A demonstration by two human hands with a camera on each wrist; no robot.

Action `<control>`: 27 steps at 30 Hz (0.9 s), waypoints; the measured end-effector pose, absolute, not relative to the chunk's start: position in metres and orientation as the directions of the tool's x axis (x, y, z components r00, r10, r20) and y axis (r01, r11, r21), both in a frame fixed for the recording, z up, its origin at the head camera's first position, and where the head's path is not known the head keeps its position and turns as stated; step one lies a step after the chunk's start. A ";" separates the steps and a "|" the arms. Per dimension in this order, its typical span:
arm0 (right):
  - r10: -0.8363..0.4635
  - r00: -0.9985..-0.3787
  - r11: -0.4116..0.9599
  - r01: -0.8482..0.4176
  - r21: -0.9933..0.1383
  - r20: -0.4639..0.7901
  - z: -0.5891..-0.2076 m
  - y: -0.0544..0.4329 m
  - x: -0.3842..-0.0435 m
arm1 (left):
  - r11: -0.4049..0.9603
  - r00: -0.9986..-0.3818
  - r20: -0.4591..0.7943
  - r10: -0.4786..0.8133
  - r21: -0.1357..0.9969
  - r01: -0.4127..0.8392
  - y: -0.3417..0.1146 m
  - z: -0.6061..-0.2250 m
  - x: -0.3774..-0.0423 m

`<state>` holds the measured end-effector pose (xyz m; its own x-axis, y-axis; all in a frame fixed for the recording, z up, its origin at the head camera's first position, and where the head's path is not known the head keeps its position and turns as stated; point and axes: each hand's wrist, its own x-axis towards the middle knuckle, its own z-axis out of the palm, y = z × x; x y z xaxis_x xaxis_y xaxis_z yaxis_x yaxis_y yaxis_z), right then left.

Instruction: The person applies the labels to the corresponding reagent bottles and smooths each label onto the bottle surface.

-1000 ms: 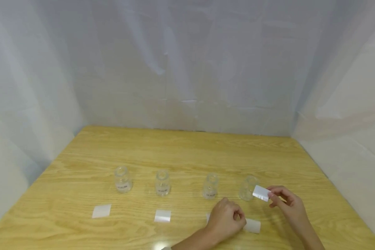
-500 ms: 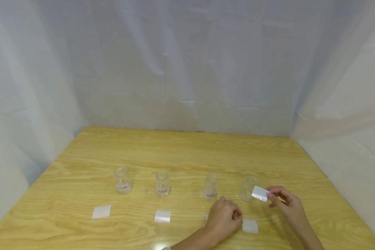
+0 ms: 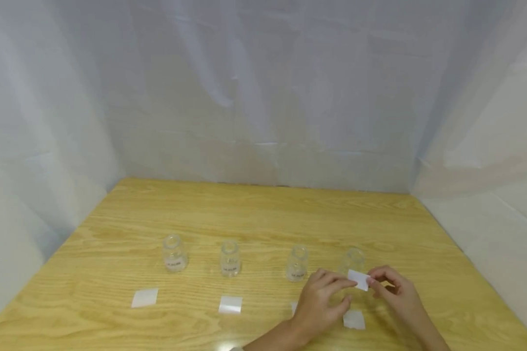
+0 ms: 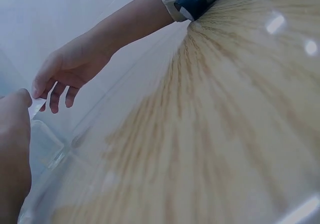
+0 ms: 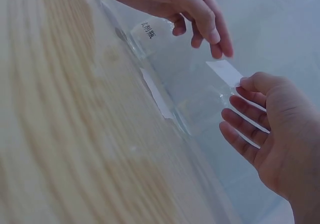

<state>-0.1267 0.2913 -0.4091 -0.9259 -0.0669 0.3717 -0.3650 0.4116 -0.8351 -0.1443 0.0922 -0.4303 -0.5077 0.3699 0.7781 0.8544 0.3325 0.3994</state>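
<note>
My right hand (image 3: 395, 295) pinches a small white label (image 3: 358, 281) by its right edge, between thumb and forefinger. In the right wrist view the label (image 5: 225, 73) stands clear of the table and the other right fingers are spread. My left hand (image 3: 318, 303) reaches in from the left with forefinger and thumb apart. Its fingertips (image 5: 226, 47) come close to the label's far corner; a narrow gap shows in the right wrist view. Behind the label stands a clear glass bottle (image 3: 354, 257), its lower part hidden by label and hands.
Three more glass bottles with printed labels stand leftward: the nearest (image 3: 297, 263), a middle one (image 3: 230, 258) and the far left one (image 3: 174, 253). White paper pieces lie in front: (image 3: 145, 297) left, another paper piece (image 3: 230, 304), a backing piece (image 3: 354, 320), and one mostly behind my left hand.
My left hand has opened its curled fingers and stretched them right towards the label. My right hand has brought the label slightly left and down.
</note>
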 end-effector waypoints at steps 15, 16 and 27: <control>-0.188 -0.927 0.350 -0.373 -0.859 0.325 -0.413 0.286 -0.125 | 0.367 -0.605 0.691 0.395 0.485 0.794 0.099 -0.433 -0.143; -0.193 -0.927 0.349 -0.371 -0.861 0.322 -0.413 0.285 -0.125 | 0.364 -0.621 0.680 0.391 0.505 0.783 0.100 -0.433 -0.143; -0.132 -0.951 0.362 -0.307 -0.880 0.278 -0.413 0.286 -0.127 | 0.204 -0.859 0.385 0.336 0.861 0.466 0.101 -0.429 -0.141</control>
